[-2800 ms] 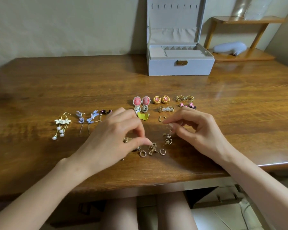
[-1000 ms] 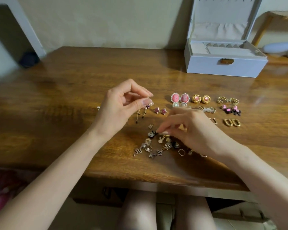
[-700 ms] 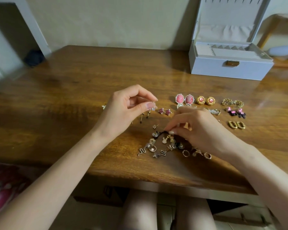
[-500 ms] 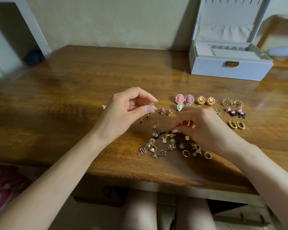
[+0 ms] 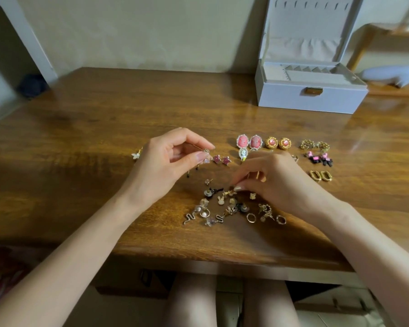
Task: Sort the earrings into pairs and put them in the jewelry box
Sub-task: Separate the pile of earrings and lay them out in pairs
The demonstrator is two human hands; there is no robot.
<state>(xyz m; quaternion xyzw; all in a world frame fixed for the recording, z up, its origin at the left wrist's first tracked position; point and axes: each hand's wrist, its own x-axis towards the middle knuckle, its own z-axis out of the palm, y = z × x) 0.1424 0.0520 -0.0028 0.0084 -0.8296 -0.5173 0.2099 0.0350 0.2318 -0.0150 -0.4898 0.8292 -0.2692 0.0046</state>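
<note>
A loose heap of small earrings (image 5: 232, 210) lies near the table's front edge. My left hand (image 5: 168, 166) is raised above the wood and pinches a small gold earring (image 5: 206, 151) between thumb and forefinger. My right hand (image 5: 276, 185) reaches down into the heap, its fingertips pinching a small gold earring (image 5: 229, 192). Sorted pairs lie in rows behind: pink ovals (image 5: 249, 141), round gold-pink studs (image 5: 278, 143), pink stars (image 5: 221, 159), gold rectangles (image 5: 320, 175). The white jewelry box (image 5: 309, 97) stands open at the back right.
A gold filigree pair (image 5: 314, 145) and a pink-black bow pair (image 5: 319, 158) lie at the right. A white flower earring (image 5: 135, 155) peeks out left of my left hand. A wooden shelf (image 5: 387, 89) with a pale object stands beyond the box.
My right hand has shifted a little over the heap and closed its fingertips on a gold piece. My left hand keeps its pinch, nearly still.
</note>
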